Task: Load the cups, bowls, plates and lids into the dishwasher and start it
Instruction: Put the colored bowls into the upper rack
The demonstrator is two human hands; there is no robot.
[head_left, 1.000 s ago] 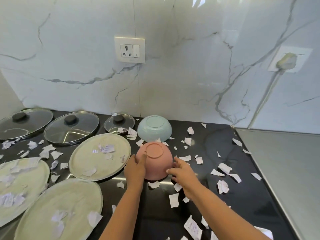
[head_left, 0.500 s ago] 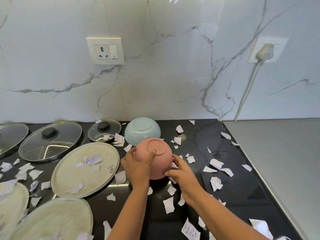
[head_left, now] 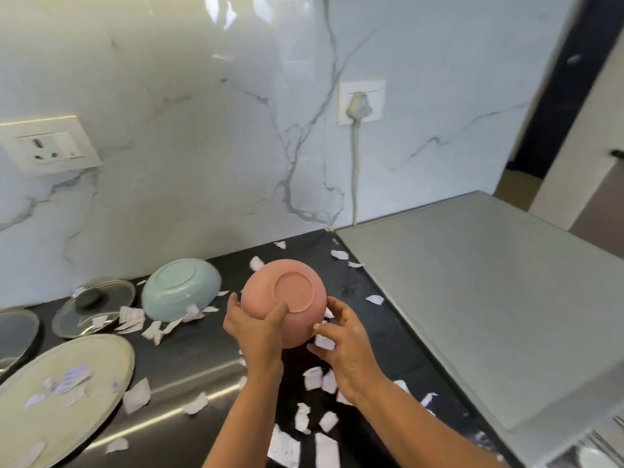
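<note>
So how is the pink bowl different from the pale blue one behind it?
The pink bowl is lifted off the counter, gripped by the left hand; the pale blue bowl rests on the counter, tilted among paper scraps. The blue bowl is untouched. Both are upside down, base rings showing.

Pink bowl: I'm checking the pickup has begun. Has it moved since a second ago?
Yes. The pink bowl has risen off the countertop and away from the blue bowl, toward the right.

An upturned bowl (head_left: 180, 289) sits behind the plate (head_left: 64, 396), right of a lid (head_left: 93, 307).
</note>
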